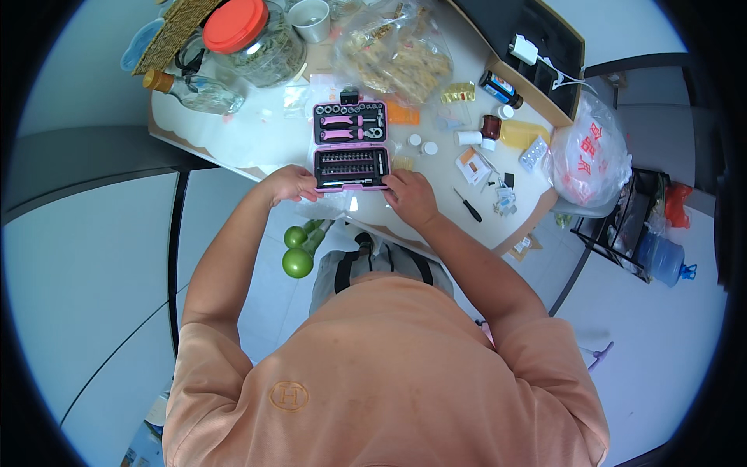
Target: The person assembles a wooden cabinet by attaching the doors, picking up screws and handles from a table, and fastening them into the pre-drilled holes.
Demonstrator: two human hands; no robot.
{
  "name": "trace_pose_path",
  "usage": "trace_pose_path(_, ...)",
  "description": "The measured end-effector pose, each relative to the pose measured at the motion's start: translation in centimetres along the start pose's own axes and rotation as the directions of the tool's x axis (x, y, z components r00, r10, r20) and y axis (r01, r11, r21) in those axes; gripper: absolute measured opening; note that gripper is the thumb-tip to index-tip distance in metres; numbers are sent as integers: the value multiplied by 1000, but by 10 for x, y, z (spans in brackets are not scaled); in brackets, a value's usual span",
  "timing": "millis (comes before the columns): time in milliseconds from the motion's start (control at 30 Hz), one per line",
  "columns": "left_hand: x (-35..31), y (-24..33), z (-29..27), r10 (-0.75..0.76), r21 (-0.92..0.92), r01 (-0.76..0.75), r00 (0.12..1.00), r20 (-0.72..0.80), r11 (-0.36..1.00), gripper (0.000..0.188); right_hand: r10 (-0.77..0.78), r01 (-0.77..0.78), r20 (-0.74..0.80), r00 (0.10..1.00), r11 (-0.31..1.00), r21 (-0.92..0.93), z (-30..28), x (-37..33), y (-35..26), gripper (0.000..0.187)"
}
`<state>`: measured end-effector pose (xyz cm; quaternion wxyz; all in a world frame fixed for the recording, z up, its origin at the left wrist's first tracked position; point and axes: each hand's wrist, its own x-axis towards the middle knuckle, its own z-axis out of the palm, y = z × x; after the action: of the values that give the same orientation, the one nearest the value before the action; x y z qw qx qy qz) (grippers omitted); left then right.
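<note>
A pink-and-black socket tool case [350,146] lies unfolded on the white table, its lid half on the far side. Sockets, a pink-handled ratchet and another pink-handled tool sit in the far half. Rows of small bits and a slim bar fill the near half. My left hand [292,185] pinches the near left corner of the case, its thumb along the edge. At the opposite near corner, my right hand [412,196] closes its fingers on the rim. A small black object [349,96] stands at the far edge of the lid.
Left and behind are a red-lidded jar [264,58], a corked bottle [204,93] and a white cup [311,20]. A food bag [397,50] lies beyond the case. Rightward are bottles, a screwdriver [468,206], an open black box [537,54] and a plastic bag [587,148].
</note>
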<state>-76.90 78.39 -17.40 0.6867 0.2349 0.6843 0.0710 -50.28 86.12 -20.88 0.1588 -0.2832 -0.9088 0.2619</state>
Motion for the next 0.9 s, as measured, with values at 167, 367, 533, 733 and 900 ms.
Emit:
trace_pose_path(167, -4, -2, -5, -2, 1, 2, 1000, 24, 1000, 46, -111, 109, -75, 991, 993, -35, -9, -1, -7, 21)
trace_pose_path(367, -16, 1, -12, -16, 126, 10, 999, 51, 992, 47, -98, 104, -154, 983, 994, 31, -8, -14, -22, 19)
trace_pose_path(533, -16, 3, -26, 76, 13, -75, 994, -82, 997, 41, 18, 1, -121, 993, 987, 160, -18, 1, -16, 27)
trace_pose_path(733, 3, 11, -23, 307, -223, -423, 857, -414, 878, 36, 252, -210, -83, 964, 915, 343, -31, 43, -6, 34)
trace_pose_path(900, 17, 27, -15, 331, -266, -485, 822, -463, 833, 34, 479, -451, 33, 877, 800, 396, -26, 73, 2, 35)
